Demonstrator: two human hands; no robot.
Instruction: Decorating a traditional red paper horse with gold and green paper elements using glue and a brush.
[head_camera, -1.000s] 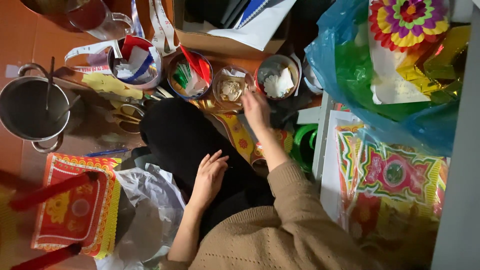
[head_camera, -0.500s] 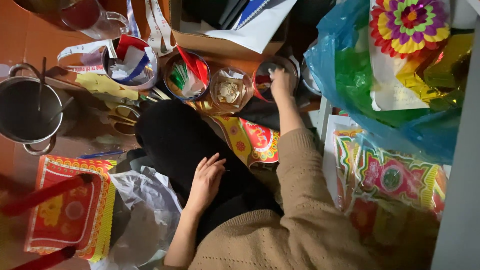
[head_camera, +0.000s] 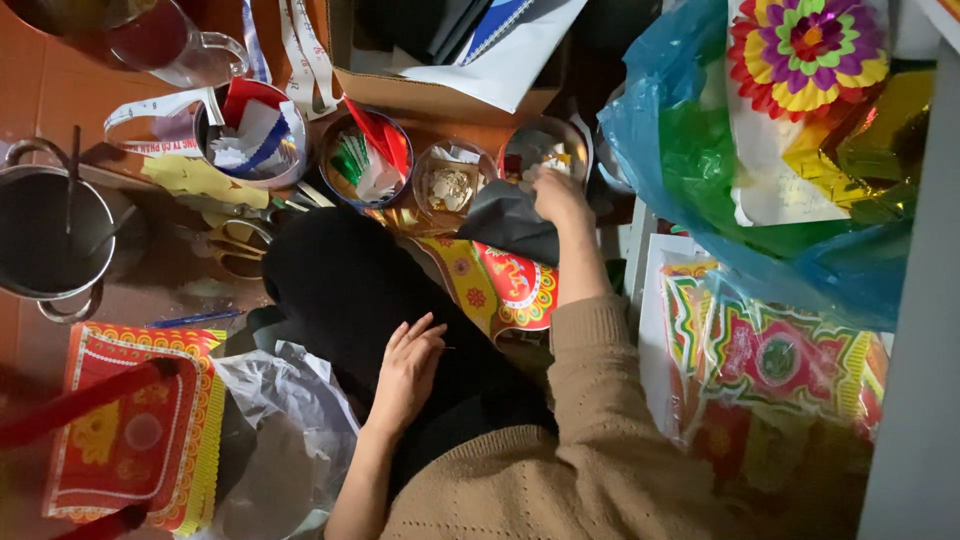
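Reaching right hand (head_camera: 560, 198), fingers pinched on dark sheet (head_camera: 510, 222) at glass bowl (head_camera: 545, 150) rim; left hand (head_camera: 408, 370) fingers loosely apart, flat on black cloth (head_camera: 340, 290); bowls crowd close.

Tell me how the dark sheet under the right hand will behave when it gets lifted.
The dark sheet looks thin and creased, so it is probably floppy and will sag from the right hand. It seems light for its size. Its edge lies by the glass bowl, so dragging it may nudge the scraps there.
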